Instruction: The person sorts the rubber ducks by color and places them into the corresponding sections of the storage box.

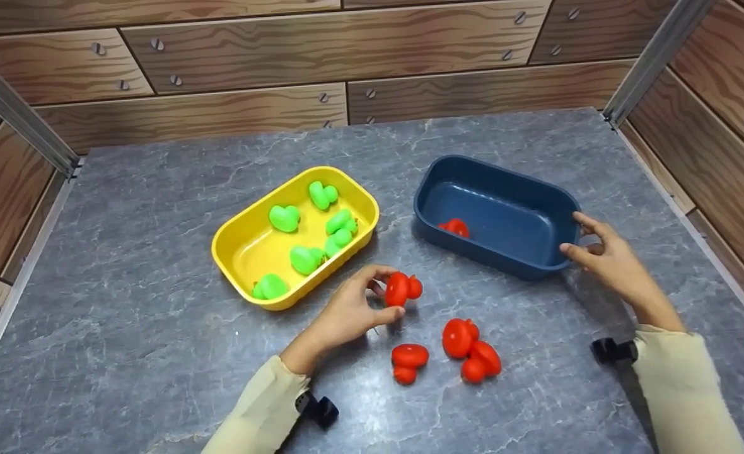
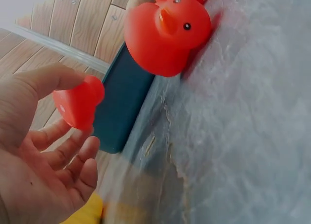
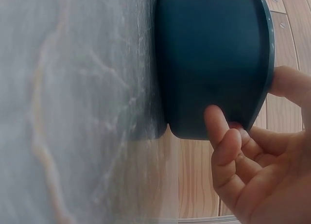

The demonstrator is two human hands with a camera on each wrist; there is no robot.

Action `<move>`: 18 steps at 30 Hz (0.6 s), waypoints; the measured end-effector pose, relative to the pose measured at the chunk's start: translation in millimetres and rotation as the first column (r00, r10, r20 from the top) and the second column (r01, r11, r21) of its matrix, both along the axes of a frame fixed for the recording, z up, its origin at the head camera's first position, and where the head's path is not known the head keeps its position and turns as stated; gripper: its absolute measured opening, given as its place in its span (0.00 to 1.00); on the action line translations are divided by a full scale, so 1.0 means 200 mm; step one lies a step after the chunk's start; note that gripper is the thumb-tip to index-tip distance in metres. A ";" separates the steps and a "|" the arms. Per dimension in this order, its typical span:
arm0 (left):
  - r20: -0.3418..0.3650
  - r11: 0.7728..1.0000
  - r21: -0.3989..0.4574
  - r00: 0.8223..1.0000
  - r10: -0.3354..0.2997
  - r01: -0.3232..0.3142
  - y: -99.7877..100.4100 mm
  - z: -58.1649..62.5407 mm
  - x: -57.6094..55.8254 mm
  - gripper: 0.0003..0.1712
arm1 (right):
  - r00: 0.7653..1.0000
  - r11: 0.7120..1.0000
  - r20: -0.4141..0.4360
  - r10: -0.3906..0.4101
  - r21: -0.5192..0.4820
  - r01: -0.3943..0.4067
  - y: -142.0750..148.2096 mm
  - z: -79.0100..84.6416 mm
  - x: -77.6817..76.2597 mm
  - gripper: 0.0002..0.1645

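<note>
The red rubber duck (image 1: 400, 290) is in your left hand (image 1: 350, 306), lifted off the grey marbled tabletop (image 1: 157, 353) in the space between the two tubs. Your thumb presses one side of its body and your fingertips the other, with the remaining fingers loosely bent and the palm clear of it. That light pinch probably suits a small, rounded toy: the head stays free, and little of the duck is covered.

Your right hand (image 1: 611, 261) is partly closed, thumb and fingers gripping the rim at the right end of the navy blue tub (image 1: 504, 214). Held there, it likely keeps the tub from sliding while leaving the opening unobstructed.

One red duck (image 1: 455, 228) lies in that tub, against the near wall. Nearer you on the tabletop are three more: a single one (image 1: 410, 359) below the held duck, and to its right a pair (image 1: 473, 350) that appear to touch.

To the left, the yellow tub (image 1: 252, 252) holds six green ducks (image 1: 284, 218), so the colours seem kept apart by container. It sits angled, near your left hand. Wood-plank panels (image 1: 321, 44) stand behind.
</note>
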State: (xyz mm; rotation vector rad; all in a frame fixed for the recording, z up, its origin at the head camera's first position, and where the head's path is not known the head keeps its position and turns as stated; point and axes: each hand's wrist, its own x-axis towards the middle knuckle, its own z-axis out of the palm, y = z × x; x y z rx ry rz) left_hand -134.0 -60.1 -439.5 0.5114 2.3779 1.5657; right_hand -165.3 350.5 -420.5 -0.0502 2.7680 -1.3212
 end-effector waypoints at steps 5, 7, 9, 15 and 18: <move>-0.021 1.000 0.027 1.000 0.004 -0.003 0.01 0.02 0.00 0.31 | 1.000 1.000 -0.005 -0.005 0.001 0.005 0.00 0.00 0.00 0.43; -0.039 0.999 0.044 0.999 0.012 -0.011 0.02 0.03 0.00 0.31 | 1.000 1.000 -0.007 -0.011 0.007 0.011 0.00 0.00 0.00 0.43; -0.059 0.998 0.061 0.998 0.025 -0.021 0.03 0.04 -0.01 0.31 | 1.000 1.000 -0.006 -0.011 0.011 0.011 0.00 -0.01 -0.01 0.43; -0.085 0.996 0.084 0.996 0.041 -0.034 0.08 0.09 -0.03 0.30 | 1.000 1.000 0.003 -0.003 0.006 0.003 0.00 -0.01 -0.01 0.44; -0.092 0.995 0.092 0.995 0.037 -0.028 0.12 0.12 -0.04 0.31 | 1.000 1.000 0.007 -0.003 0.004 0.003 0.00 -0.01 -0.01 0.44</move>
